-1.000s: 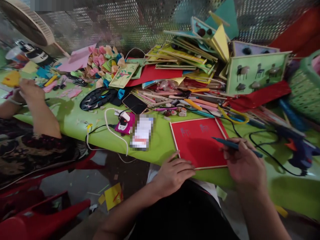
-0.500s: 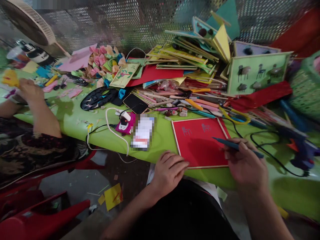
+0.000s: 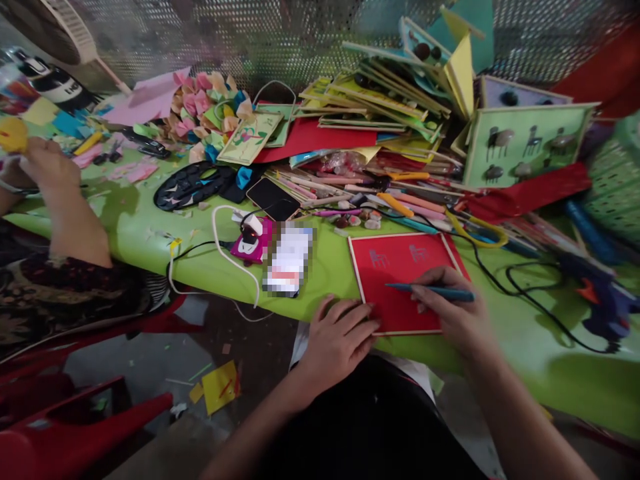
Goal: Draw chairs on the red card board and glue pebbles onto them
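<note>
We see a red board (image 3: pixel 400 310) with a pale wooden rim lying flat on the green table (image 3: pixel 525 350), right of centre in the frame. Near its top edge we make out two small grey drawings (image 3: pixel 419 253) side by side.

Our right hand (image 3: pixel 453 307) comes in from the lower right, over the right part of the board. Its thumb and fingers are closed together on a blue pen (image 3: pixel 460 294), which slants almost level, its tip pointing left over the middle of the red surface. We cannot tell whether the tip touches. Our left hand (image 3: pixel 345 333) lies palm down at the board's lower left corner, its fingers stretched out and a little apart, gripping nothing, with the fingertips over the rim.

Left of the board we find a lit phone (image 3: pixel 289 260), its screen blurred out, just beside a magenta socket box (image 3: pixel 254 245) with a white plug in it. A dark phone (image 3: pixel 273 199) lies just above them. Small stones (image 3: pixel 367 220) sit just beyond the board's top edge, and a glue gun (image 3: pixel 605 303) rests at the right of the frame. Upper right, we see a green framed picture (image 3: pixel 580 127) standing beside a heap of boards (image 3: pixel 370 110).

At the far left, a co-worker's hand (image 3: pixel 53 167) is near a yellow object (image 3: pixel 13 135); we cannot tell how it grips.
</note>
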Motion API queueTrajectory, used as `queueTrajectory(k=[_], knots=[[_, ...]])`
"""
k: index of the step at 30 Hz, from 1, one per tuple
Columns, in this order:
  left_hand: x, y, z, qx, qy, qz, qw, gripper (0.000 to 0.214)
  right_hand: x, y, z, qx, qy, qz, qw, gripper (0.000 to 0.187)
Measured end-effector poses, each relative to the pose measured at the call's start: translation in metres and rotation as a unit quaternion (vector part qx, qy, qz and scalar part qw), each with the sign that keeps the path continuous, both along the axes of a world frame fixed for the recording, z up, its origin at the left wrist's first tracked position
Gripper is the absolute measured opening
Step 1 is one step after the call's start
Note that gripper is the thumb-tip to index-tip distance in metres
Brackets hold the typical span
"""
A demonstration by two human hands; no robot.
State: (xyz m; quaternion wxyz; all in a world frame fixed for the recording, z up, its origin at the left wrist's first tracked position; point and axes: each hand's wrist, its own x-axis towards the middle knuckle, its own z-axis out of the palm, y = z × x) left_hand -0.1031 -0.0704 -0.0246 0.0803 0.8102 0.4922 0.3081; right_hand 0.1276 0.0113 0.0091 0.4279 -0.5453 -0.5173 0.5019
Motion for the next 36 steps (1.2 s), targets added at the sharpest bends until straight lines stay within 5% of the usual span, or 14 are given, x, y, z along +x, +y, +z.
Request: queueTrajectory(k=[10, 36], knots=[[0.001, 0.000, -0.003, 0.003, -0.005, -0.002, 1.000, 0.022, -0.010, -0.001, 0.005, 0.028, -0.099, -0.015, 0.995, 0.026], [0.001, 0.001, -0.001, 0.000, -0.004, 0.001, 1.000, 0.021, -0.013, 0.000, 0.008, 0.042, -0.141, 0.010, 0.989, 0.017]])
